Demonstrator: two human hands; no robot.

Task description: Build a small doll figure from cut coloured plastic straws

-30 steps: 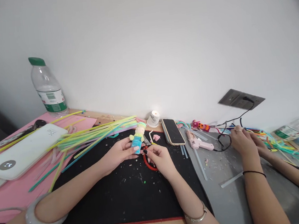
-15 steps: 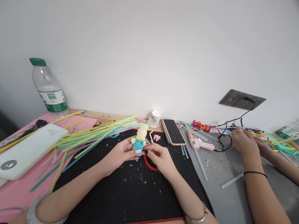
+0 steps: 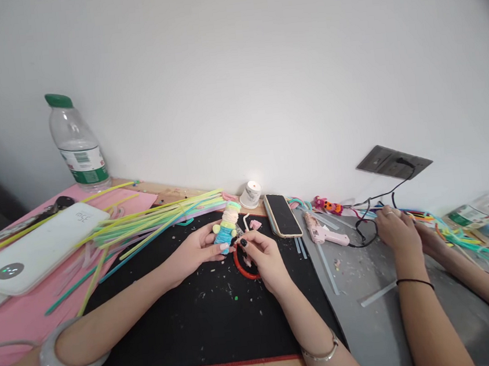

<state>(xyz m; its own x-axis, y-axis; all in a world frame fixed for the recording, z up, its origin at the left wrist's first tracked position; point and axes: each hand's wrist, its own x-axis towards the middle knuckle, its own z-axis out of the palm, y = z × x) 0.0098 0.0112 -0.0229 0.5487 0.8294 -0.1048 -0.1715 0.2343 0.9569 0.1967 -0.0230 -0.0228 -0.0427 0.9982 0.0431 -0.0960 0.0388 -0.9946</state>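
Note:
A small pipe-cleaner doll (image 3: 226, 233), with a blue body, yellow hands, a pale head and a green-yellow top, leans slightly right in my left hand (image 3: 201, 247). Thumb and fingers are closed around its lower body. Close by the doll's right side, my right hand (image 3: 263, 256) has thumb and finger pinched together; whatever lies between them is too small to make out. Under that hand, the red handle of scissors (image 3: 244, 271) rests on the black mat (image 3: 176, 324), partly covered. Pink and white fuzzy bits (image 3: 255, 224) lie just beyond.
Pipe cleaners (image 3: 161, 218), a white power bank (image 3: 37, 251) and a bottle (image 3: 78, 145) are on the left. Behind stand a paper cup (image 3: 251, 194) and a phone (image 3: 283, 215). A corded pink glue gun (image 3: 325, 233) lies right, near another person's hands (image 3: 398, 231).
My right hand's fingertips have lifted slightly and moved a little off the doll's lower edge. The doll stays in my left hand, a touch more upright.

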